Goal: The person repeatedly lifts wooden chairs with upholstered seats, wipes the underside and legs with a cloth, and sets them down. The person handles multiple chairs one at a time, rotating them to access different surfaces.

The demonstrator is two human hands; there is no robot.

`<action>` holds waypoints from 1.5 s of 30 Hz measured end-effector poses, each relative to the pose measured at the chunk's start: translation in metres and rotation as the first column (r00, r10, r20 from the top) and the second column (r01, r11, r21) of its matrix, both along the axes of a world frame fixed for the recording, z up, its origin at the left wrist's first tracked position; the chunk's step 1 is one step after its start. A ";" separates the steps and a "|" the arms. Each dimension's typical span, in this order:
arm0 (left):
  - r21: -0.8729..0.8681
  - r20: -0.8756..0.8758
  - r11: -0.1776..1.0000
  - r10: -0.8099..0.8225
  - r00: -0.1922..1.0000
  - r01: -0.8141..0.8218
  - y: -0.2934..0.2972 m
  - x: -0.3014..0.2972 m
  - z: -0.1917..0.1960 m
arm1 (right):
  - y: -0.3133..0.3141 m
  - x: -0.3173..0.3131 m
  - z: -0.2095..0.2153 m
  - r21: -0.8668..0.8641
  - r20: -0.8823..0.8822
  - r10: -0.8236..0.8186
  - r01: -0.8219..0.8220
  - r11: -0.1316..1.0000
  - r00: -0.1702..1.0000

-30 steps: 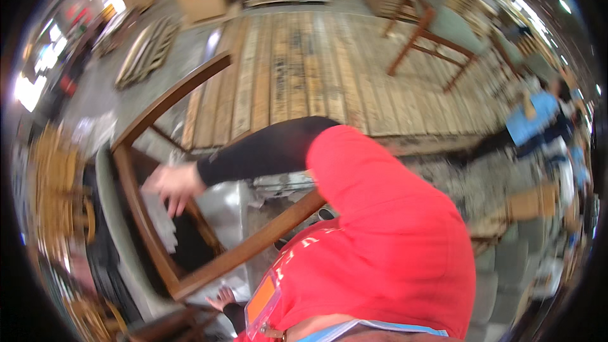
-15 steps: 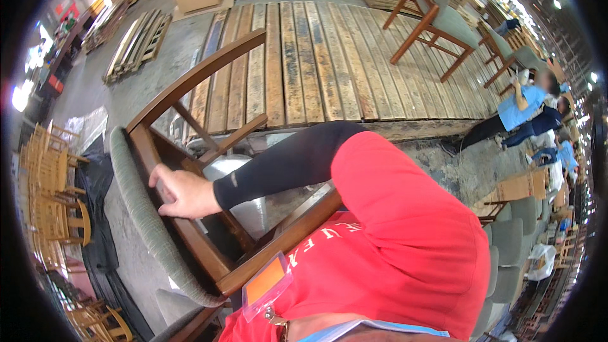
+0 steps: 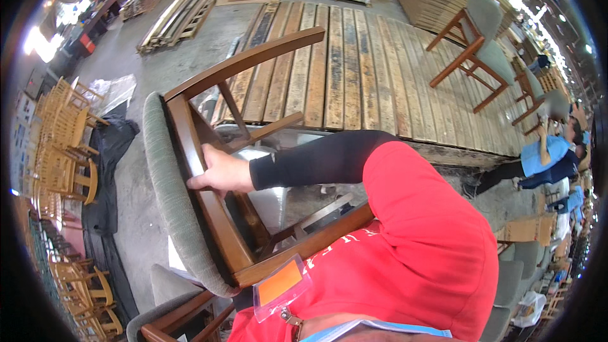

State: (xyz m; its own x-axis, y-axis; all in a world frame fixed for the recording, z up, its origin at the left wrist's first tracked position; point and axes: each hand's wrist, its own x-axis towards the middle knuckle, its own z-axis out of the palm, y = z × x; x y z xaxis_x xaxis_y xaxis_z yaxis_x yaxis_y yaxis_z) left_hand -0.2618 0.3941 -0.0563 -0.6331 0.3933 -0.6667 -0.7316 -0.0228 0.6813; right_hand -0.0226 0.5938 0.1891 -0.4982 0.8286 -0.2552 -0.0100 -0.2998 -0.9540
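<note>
A dark wooden armchair frame (image 3: 253,57) with a grey-green padded seat (image 3: 168,196) lies tipped on its side in front of me. My right hand (image 3: 218,172), in a black sleeve under a red shirt, reaches across and grips the seat rail (image 3: 209,206) on the underside. The chair's lower rail (image 3: 316,244) rests against my chest. An orange badge (image 3: 278,284) hangs below it. My left hand is hidden.
A platform of worn planks (image 3: 354,69) lies behind the chair. Finished chairs (image 3: 481,44) stand at the upper right, and pale wooden chairs (image 3: 60,152) are stacked at the left. A black cloth (image 3: 107,171) lies on the floor. A person in blue (image 3: 548,158) bends at the right. Another chair (image 3: 171,313) is at the lower left.
The chair has swung up and nearer to me. My right hand stayed on the underside of the seat frame and moved with it. A hand seen under the chair earlier is out of sight.
</note>
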 end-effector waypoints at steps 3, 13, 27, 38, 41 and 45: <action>0.066 -0.109 0.998 0.030 0.994 -0.023 -0.004 0.001 0.007 | 0.017 0.005 0.003 0.055 -0.004 0.108 -0.107 0.993 0.994; 0.429 -0.209 0.894 0.239 0.948 -0.130 0.066 0.049 0.099 | 0.141 0.243 0.079 0.085 -0.147 0.184 -0.173 0.981 0.972; 0.343 -0.819 0.668 -0.132 0.559 0.660 0.678 0.364 0.290 | 0.407 0.623 -0.083 0.012 -0.319 -0.681 0.722 0.692 0.659; -0.495 -0.867 0.814 -0.443 -0.227 0.303 0.804 0.519 0.253 | 0.528 0.695 -0.173 0.021 -0.226 -0.761 0.784 0.620 0.608; -0.460 -0.888 0.702 -0.355 -0.293 0.543 0.706 0.525 0.143 | 0.532 0.692 -0.169 0.088 -0.160 -0.743 0.759 0.645 0.650; -0.679 -0.619 0.273 -0.712 -0.332 0.681 0.422 0.472 -0.033 | 0.467 0.657 -0.169 0.244 -0.116 -0.834 0.830 0.502 0.539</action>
